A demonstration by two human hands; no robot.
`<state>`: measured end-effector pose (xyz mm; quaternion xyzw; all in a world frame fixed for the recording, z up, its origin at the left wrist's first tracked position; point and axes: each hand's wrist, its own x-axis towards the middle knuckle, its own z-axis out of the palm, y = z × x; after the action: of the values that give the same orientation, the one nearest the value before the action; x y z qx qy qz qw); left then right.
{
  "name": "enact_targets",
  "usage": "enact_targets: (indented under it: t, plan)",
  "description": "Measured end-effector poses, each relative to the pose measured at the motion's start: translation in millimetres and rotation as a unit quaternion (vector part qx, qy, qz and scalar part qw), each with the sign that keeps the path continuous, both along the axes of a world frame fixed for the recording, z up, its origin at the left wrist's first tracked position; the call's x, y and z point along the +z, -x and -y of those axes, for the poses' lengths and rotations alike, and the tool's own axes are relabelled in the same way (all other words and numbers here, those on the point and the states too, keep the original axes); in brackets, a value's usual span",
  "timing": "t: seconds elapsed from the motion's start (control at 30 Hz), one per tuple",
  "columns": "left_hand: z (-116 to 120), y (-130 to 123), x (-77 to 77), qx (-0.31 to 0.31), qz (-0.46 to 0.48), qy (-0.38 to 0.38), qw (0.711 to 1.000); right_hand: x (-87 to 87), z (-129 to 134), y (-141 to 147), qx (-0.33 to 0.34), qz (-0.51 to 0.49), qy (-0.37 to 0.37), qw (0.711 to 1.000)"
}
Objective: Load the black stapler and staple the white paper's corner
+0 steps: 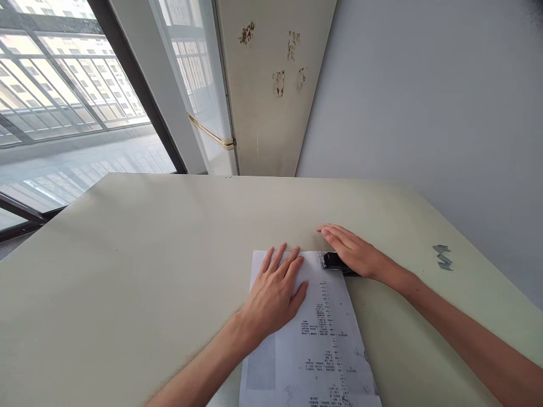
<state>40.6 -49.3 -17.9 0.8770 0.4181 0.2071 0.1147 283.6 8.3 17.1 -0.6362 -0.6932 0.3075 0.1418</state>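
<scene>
My left hand [275, 294] lies flat on the upper left part of a printed sheet of paper [292, 353], fingers spread and pointing away from me. A black stapler [333, 260] sits across the sheet's upper right corner, its front end over the paper. Resting on top of the stapler is my right hand [354, 249], with the fingers stretched out past it to the left rather than wrapped round it. The palm covers much of the stapler, so its rear shows only as a dark edge. Lines of small print run down the sheet's right half.
Several grey staple strips [443, 258] lie on the pale table [148, 282] to the right of my right arm. A plain wall [424, 96] borders the table's right side. Beyond the far edge stand a stained door panel [271, 124] and, at left, a railed window [72, 85].
</scene>
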Motion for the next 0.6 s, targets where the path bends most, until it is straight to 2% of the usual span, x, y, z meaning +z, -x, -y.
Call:
enact_targets:
  t: [0.4, 0.6]
  plan:
    - [0, 0, -0.4, 0.001, -0.007, 0.007, 1.0, 0.5, 3, 7, 0.003, 0.051, -0.046, 0.998]
    - [1, -1, 1.2, 0.001, -0.015, 0.004, 1.0, 3.7, 4, 11, -0.001, 0.069, -0.038, 0.997]
